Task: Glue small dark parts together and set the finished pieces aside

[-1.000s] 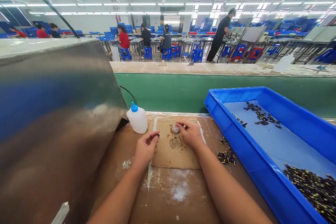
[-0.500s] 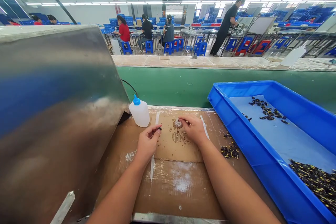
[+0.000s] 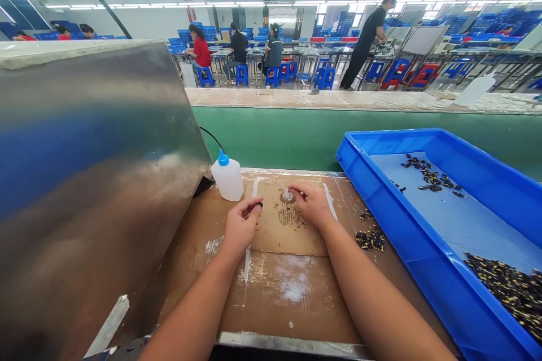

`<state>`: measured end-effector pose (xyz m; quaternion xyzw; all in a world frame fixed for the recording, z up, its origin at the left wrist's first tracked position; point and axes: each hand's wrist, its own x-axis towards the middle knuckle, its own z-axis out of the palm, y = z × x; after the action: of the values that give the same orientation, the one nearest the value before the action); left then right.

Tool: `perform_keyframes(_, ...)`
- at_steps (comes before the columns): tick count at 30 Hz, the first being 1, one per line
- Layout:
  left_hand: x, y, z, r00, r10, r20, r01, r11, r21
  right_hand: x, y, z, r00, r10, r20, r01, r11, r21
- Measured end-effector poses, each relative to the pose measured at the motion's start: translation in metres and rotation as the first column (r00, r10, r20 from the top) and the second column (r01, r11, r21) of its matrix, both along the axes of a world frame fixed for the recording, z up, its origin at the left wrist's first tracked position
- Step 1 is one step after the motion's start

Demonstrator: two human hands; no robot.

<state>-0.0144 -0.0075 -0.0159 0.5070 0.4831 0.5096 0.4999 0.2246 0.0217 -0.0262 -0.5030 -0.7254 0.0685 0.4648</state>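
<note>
My left hand (image 3: pixel 242 224) is closed in a pinch on a small black part (image 3: pixel 259 204), left of the middle of the cardboard sheet (image 3: pixel 271 240). My right hand (image 3: pixel 313 203) is also closed, its thumb and fingertips pinched at a small whitish, glossy mound (image 3: pixel 288 196) on the cardboard. Whatever lies between those right fingertips is too small to make out. Around the mound the cardboard is stained dark, with a worn, ribbed patch (image 3: pixel 288 216) just below it. A white squeeze bottle (image 3: pixel 228 179) with a blue cap stands upright beyond my left hand.
Small black-and-yellow parts (image 3: pixel 371 240) lie piled right of my right forearm. Beside them, a large blue tray (image 3: pixel 406 240) holds many more on a pale sheet. A metal housing (image 3: pixel 93 180) walls off the left. Beyond the green barrier (image 3: pixel 275 135), several people work at tables.
The view has shifted slightly. Both hands keep nearly the same pose and place, the left still pinching the black part and the right still at the whitish mound.
</note>
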Motion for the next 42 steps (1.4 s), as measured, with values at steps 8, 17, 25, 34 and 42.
perform_keyframes(8,-0.001,0.001,-0.001,1.000,-0.017,0.025,0.017,1.000,0.002,-0.007,-0.005,0.006,0.993,-0.096,-0.068,0.096,0.995,-0.002)
perform_keyframes(17,0.003,-0.001,0.004,0.979,0.021,0.204,0.000,0.995,-0.101,-0.017,-0.030,0.045,0.932,-0.279,-0.233,0.304,0.949,0.080)
perform_keyframes(25,0.008,-0.006,0.009,0.912,-0.005,0.410,0.090,0.978,-0.188,-0.038,-0.063,0.058,0.818,-0.135,-0.560,0.003,0.973,-0.230)
perform_keyframes(34,0.011,-0.012,0.022,0.807,0.008,0.591,0.209,0.931,-0.298,-0.056,-0.080,0.031,0.597,-0.046,-0.801,-0.310,0.908,-0.283)
perform_keyframes(42,0.013,-0.015,0.024,0.800,0.019,0.600,0.190,0.940,-0.283,-0.078,-0.097,0.034,0.639,-0.018,-0.769,-0.229,0.950,-0.213)
